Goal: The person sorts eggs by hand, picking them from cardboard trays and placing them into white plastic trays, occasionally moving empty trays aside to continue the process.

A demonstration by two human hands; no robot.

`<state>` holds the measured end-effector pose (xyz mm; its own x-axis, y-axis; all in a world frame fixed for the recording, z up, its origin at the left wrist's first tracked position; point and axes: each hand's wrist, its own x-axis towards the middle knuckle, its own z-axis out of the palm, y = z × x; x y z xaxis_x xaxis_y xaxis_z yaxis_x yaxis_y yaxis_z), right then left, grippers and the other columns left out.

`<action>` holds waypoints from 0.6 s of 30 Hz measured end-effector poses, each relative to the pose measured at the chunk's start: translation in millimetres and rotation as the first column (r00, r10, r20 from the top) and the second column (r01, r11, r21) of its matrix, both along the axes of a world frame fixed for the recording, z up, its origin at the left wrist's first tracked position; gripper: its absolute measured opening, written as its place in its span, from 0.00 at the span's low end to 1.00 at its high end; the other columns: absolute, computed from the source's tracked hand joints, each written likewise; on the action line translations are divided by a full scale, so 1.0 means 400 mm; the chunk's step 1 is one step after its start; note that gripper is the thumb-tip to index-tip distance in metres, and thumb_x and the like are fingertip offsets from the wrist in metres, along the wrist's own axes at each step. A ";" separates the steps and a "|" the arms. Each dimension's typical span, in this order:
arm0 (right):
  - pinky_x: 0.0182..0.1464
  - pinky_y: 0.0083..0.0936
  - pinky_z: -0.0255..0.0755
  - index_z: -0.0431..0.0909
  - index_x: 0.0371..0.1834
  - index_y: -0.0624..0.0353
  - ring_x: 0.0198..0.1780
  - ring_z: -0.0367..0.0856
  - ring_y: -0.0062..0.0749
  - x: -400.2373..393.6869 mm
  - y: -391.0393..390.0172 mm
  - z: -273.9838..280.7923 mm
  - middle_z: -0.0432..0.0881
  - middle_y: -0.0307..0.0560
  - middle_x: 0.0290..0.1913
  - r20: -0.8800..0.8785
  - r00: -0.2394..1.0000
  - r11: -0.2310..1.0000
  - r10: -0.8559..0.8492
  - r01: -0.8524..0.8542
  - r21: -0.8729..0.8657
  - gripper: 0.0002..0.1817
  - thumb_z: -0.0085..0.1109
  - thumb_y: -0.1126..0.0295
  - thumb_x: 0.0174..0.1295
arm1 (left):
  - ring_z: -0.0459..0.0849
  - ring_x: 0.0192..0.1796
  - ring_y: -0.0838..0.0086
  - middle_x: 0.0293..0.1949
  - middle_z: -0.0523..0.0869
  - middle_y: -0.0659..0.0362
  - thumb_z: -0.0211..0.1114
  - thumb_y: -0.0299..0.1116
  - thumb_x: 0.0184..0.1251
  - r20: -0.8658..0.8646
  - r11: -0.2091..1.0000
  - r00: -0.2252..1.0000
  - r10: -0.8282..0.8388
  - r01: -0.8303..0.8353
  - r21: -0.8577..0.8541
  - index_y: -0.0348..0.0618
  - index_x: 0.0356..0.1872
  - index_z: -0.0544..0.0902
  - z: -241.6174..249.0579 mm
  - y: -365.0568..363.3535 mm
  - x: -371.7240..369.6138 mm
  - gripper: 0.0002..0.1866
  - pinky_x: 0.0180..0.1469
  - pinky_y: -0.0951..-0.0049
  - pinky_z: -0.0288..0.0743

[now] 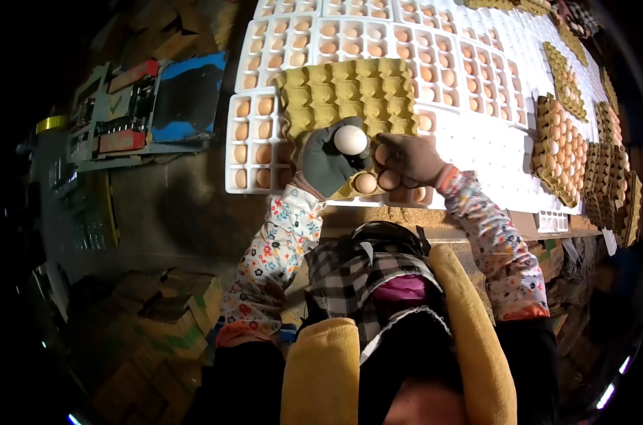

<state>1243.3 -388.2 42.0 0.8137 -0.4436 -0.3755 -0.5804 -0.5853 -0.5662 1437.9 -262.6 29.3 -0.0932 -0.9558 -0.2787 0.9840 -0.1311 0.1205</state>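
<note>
Darkness surrounds a lit white sorting table (491, 152) that fills the upper right of the frame, and we count at least seven white plastic trays (254, 142) of brown eggs across its upper part. Just above centre, one yellow-green pulp tray (346, 92) lies tilted over the white trays, its cups bare except at the near edge. Our left hand (326, 164), in a dark glove, grasps one white egg (350, 139) at frame centre, its long axis lying roughly left to right. Our right hand (412, 157), in a brown glove, is clenched on two brown eggs (386, 178) just beside it, touching the pulp tray's near edge. At the right edge, several stacks of filled pulp trays (562, 149) stand. Cardboard boxes (158, 326) sit in shadow at lower left.
</note>
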 end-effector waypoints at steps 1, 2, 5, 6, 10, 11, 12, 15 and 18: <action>0.47 0.28 0.77 0.64 0.71 0.55 0.45 0.83 0.33 -0.044 -0.017 -0.027 0.81 0.51 0.54 0.212 0.973 0.984 -0.088 0.053 0.168 0.31 0.58 0.69 0.62 | 0.80 0.41 0.57 0.44 0.81 0.44 0.53 0.43 0.68 -0.053 0.998 0.999 -0.003 0.000 -0.057 0.40 0.60 0.74 -0.001 0.011 0.001 0.25 0.48 0.53 0.75; 0.45 0.22 0.76 0.64 0.71 0.56 0.44 0.81 0.24 -0.065 -0.014 0.036 0.81 0.47 0.52 0.137 0.870 0.664 -0.474 0.251 0.705 0.29 0.56 0.70 0.65 | 0.80 0.40 0.57 0.44 0.81 0.44 0.51 0.45 0.69 -0.027 0.999 0.999 0.024 -0.023 0.030 0.39 0.61 0.73 0.024 0.019 -0.002 0.25 0.46 0.54 0.74; 0.46 0.19 0.75 0.70 0.66 0.58 0.45 0.79 0.21 -0.141 -0.012 0.067 0.80 0.44 0.51 0.187 0.692 0.351 -0.698 0.102 0.931 0.27 0.60 0.71 0.62 | 0.79 0.39 0.57 0.44 0.80 0.43 0.48 0.45 0.71 -0.014 0.998 0.999 0.031 -0.030 0.057 0.37 0.61 0.72 0.035 0.034 -0.001 0.25 0.44 0.56 0.74; 0.48 0.21 0.75 0.71 0.65 0.56 0.46 0.79 0.24 -0.150 -0.015 0.070 0.79 0.45 0.51 0.155 0.804 0.506 -0.574 0.200 0.839 0.28 0.62 0.69 0.60 | 0.79 0.39 0.57 0.44 0.80 0.43 0.47 0.45 0.71 -0.029 0.997 0.999 0.027 -0.025 0.072 0.36 0.60 0.72 0.036 0.043 -0.004 0.25 0.44 0.56 0.74; 0.54 0.38 0.76 0.75 0.60 0.49 0.53 0.79 0.47 -0.110 0.039 0.072 0.66 0.54 0.63 -0.189 0.981 0.960 0.042 -0.092 -0.264 0.33 0.72 0.57 0.47 | 0.79 0.38 0.58 0.43 0.80 0.44 0.45 0.44 0.73 -0.067 0.995 0.998 0.005 0.001 0.101 0.35 0.60 0.72 0.048 0.023 -0.018 0.25 0.44 0.56 0.74; 0.55 0.39 0.76 0.75 0.60 0.51 0.54 0.79 0.48 -0.109 0.052 0.035 0.65 0.54 0.65 -0.330 0.942 0.912 0.063 -0.189 -0.364 0.34 0.73 0.56 0.46 | 0.78 0.37 0.59 0.42 0.80 0.44 0.45 0.44 0.73 -0.069 0.993 0.998 0.005 0.003 0.116 0.35 0.60 0.72 0.054 0.022 -0.022 0.25 0.43 0.56 0.74; 0.53 0.40 0.77 0.76 0.58 0.51 0.47 0.80 0.51 -0.122 0.052 0.004 0.68 0.55 0.63 -0.221 0.970 0.864 0.098 -0.193 -0.465 0.32 0.72 0.55 0.48 | 0.78 0.35 0.60 0.41 0.80 0.46 0.48 0.42 0.72 0.027 0.978 0.999 0.019 -0.024 0.207 0.37 0.54 0.76 0.095 0.018 -0.030 0.21 0.41 0.60 0.73; 0.48 0.37 0.78 0.77 0.57 0.52 0.42 0.82 0.47 -0.179 0.013 0.017 0.74 0.56 0.58 0.196 0.978 0.993 -0.075 0.092 -0.078 0.28 0.70 0.57 0.52 | 0.79 0.33 0.63 0.39 0.79 0.48 0.53 0.41 0.71 0.395 0.995 0.914 -0.089 0.062 0.080 0.39 0.47 0.79 0.082 0.026 -0.012 0.16 0.39 0.65 0.74; 0.28 0.26 0.79 0.70 0.60 0.64 0.33 0.85 0.33 -0.198 0.051 0.089 0.83 0.54 0.42 -0.052 0.566 0.113 -0.823 0.253 0.961 0.27 0.53 0.53 0.67 | 0.82 0.38 0.63 0.40 0.79 0.51 0.66 0.46 0.62 0.804 0.865 -0.555 -0.212 0.275 0.419 0.43 0.46 0.80 0.111 0.043 -0.060 0.19 0.41 0.68 0.76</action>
<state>1164.2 -367.8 77.4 0.6429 -0.5105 -0.5710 -0.0323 0.7268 -0.6861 1413.9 -245.3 73.8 0.0073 -0.9338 -0.3577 -0.6771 -0.2678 0.6855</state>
